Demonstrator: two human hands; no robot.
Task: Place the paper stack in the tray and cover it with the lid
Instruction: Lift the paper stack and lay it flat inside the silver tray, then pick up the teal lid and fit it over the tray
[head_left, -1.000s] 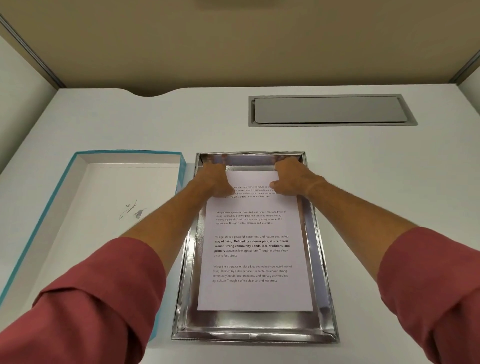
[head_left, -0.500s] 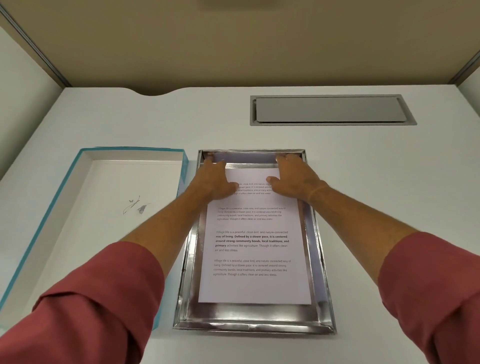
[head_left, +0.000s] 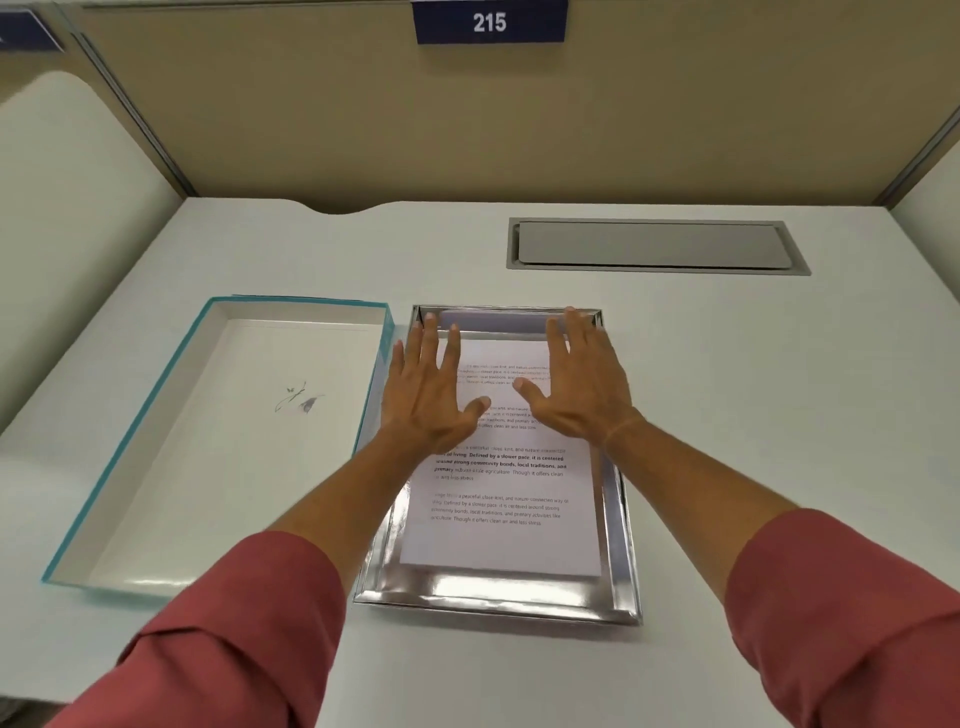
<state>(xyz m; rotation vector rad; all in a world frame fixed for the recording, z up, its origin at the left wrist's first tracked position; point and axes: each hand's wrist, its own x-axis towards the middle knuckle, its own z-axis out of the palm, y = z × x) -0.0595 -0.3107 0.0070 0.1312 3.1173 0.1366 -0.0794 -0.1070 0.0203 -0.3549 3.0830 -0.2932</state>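
Paper stack (head_left: 506, 488) lies flat inside the silver tray (head_left: 496, 605), printed side up, with a strip of shiny bottom showing at the near end and a narrower one at the far end. Both hands are spread over its far half with fingers extended and splayed, gripping nothing. The left hand (head_left: 428, 392) is over the left edge of the sheets and the tray wall, the right hand (head_left: 579, 384) over the right part of the page, fingertips reaching toward the far rim. Whether the palms press on the paper or float just above it, I cannot tell from here.

The sheets look light and limp, and on that glossy lining they would probably slide easily, so a flat palm seems the sensible way to nudge them square rather than a pinch at a corner, which might fan or crease the top page.

The lid (head_left: 218, 447) sits just beside the tray on the left, upside down on the white desk (head_left: 727, 415), its white inside facing up and a teal edge around it. It looks like thin card, light but broad and a bit floppy; I would judge it best taken by the two long sides, one hand each, turned over and lowered level so the walls pass outside the tray rim.
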